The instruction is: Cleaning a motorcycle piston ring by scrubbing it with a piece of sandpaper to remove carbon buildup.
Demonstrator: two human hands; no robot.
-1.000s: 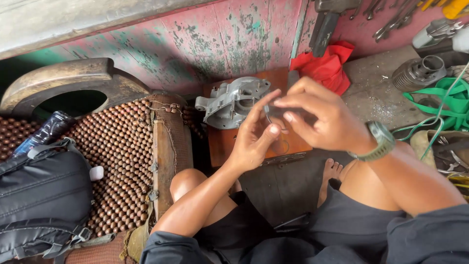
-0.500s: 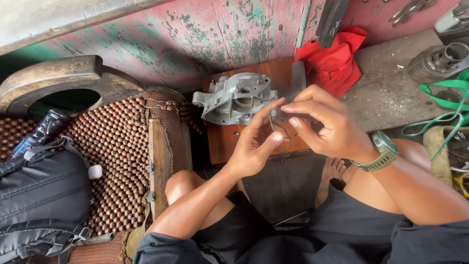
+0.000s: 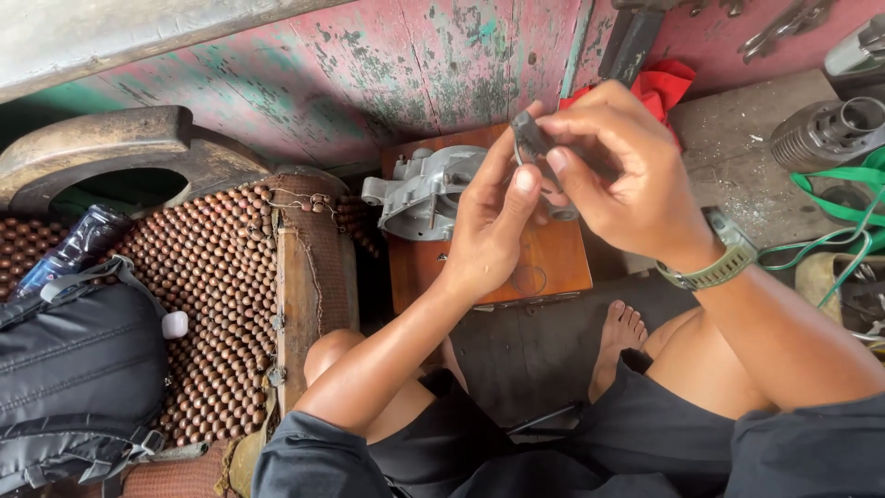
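Both hands pinch small dark part (image 3: 533,140) | left hand (image 3: 489,226) from below, right hand (image 3: 627,180) above | part thin, blackish, curved | frame centre-top, over grey metal casing (image 3: 419,194)

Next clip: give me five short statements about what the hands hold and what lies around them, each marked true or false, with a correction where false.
1. Both hands grip one small dark part. True: the left hand and right hand pinch the small dark part together.
2. The grey metal casing lies on the beaded seat cover. False: it sits on the wooden board.
3. A watch is on the right wrist. True.
4. The red cloth covers the backpack. False: it lies by the wall behind the hands; the black backpack is far left.
5. The person is barefoot. True: a bare foot shows below the board.
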